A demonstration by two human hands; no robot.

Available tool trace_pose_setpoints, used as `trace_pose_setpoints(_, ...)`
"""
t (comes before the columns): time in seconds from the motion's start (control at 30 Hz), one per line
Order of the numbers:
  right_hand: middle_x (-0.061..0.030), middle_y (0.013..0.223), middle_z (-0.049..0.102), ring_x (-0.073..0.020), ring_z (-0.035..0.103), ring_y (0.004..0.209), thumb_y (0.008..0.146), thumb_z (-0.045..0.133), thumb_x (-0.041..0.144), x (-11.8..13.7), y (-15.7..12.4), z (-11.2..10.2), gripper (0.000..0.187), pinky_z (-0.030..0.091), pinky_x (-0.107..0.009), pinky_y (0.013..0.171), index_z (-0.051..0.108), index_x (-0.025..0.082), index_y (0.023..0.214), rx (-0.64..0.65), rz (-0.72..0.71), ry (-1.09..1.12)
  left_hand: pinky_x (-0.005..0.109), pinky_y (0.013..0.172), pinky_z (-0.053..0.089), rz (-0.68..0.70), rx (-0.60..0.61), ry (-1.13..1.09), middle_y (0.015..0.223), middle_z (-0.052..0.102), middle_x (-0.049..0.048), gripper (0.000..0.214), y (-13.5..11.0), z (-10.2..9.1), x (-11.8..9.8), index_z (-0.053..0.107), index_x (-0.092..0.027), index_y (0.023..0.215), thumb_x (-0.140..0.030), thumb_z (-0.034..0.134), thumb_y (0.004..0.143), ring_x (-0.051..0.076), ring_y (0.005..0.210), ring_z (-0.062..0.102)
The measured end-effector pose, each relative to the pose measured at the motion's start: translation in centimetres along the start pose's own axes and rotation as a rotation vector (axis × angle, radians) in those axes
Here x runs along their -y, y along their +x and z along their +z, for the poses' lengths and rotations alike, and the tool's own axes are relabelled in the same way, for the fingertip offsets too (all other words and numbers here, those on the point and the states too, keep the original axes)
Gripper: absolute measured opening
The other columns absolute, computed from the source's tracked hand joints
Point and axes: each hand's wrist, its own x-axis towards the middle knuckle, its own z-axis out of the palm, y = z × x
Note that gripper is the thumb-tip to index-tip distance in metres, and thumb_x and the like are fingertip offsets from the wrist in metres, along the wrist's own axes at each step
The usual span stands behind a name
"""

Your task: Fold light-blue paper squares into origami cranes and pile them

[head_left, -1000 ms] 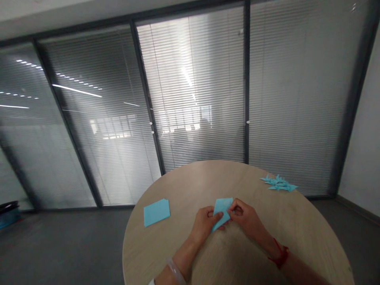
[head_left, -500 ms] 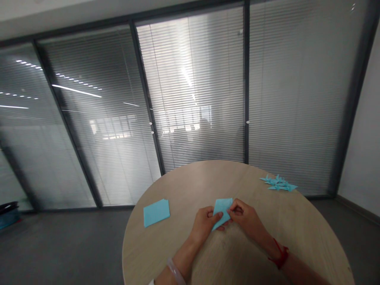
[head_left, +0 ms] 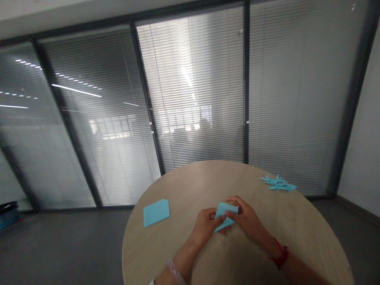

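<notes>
A folded piece of light-blue origami paper (head_left: 222, 209) is held just above the table, between both hands. My left hand (head_left: 207, 224) grips its lower left side, thumb on top and fingers underneath. On the right side, my right hand (head_left: 244, 215) pinches the paper, its thumb lying on the face and its index finger along the far edge. The thumbs nearly meet over the middle. Fingers and thumbs cover part of the paper, so its exact fold lines cannot be made out.
The round wooden table (head_left: 192, 182) carries a stack of light-blue paper sheets (head_left: 156, 213) at the left. Several folded blue paper cranes (head_left: 278, 183) lie in a heap near the far right edge. Behind the table stands a glass partition with blinds (head_left: 202, 79).
My right hand has shifted from pinching the paper's right edge to laying its thumb on the face and its finger behind the far edge. The paper has tilted and its upper part looks shorter.
</notes>
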Motion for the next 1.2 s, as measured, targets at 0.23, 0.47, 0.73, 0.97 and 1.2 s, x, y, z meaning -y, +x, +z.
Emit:
trace_pose_setpoints(0.23,-0.0025,0.081,0.066,-0.0188,0.062,0.071,0.072,0.066,0.042,0.28,0.15,-0.22,0.033,0.047,-0.027,0.062,0.059,0.019,0.094,-0.083,-0.014,-0.02,0.031,0.061,0.052,-0.016,-0.041,-0.054,0.065,0.07,0.0042,0.037,0.18,-0.02,-0.3,0.061,-0.014,0.072,-0.038,0.08,0.053,0.019,0.059,0.065)
trace_pose_setpoints(0.47,-0.0049,0.085,0.068,-0.0222,0.064,0.079,0.071,0.066,0.047,0.2,0.36,-0.26,0.038,0.05,-0.029,0.066,0.059,0.018,0.095,-0.098,0.009,0.006,0.024,0.053,0.05,0.076,-0.265,0.02,0.062,0.065,0.0005,0.024,0.5,-0.55,-0.6,0.064,-0.014,0.072,-0.029,0.076,0.057,0.013,0.053,0.059)
trace_pose_setpoints(0.73,-0.004,0.08,0.068,-0.0214,0.063,0.076,0.072,0.065,0.049,1.02,0.19,-0.36,0.034,0.049,-0.028,0.067,0.061,0.019,0.086,-0.098,0.003,-0.031,0.022,0.052,0.051,0.1,-0.339,-0.038,0.056,0.061,-0.0019,0.03,0.42,-0.55,-0.98,0.065,-0.014,0.075,-0.034,0.078,0.057,0.011,0.049,0.056)
trace_pose_setpoints(0.97,-0.0043,0.079,0.068,-0.021,0.062,0.074,0.072,0.065,0.047,0.55,0.35,-0.62,0.034,0.048,-0.028,0.065,0.063,0.017,0.088,-0.166,-0.01,-0.043,0.025,0.057,0.053,0.125,-0.343,-0.115,0.061,0.066,0.0015,0.036,0.5,-0.71,-0.91,0.067,-0.013,0.077,-0.039,0.08,0.057,0.014,0.054,0.061)
trace_pose_setpoints(1.2,-0.0044,0.082,0.068,-0.0211,0.061,0.074,0.073,0.064,0.046,0.43,0.38,-0.8,0.033,0.048,-0.029,0.066,0.064,0.017,0.09,-0.18,-0.008,-0.034,0.029,0.062,0.055,0.132,-0.324,-0.161,0.07,0.072,0.007,0.038,0.48,-0.88,-0.99,0.072,-0.011,0.083,-0.04,0.079,0.058,0.019,0.066,0.066)
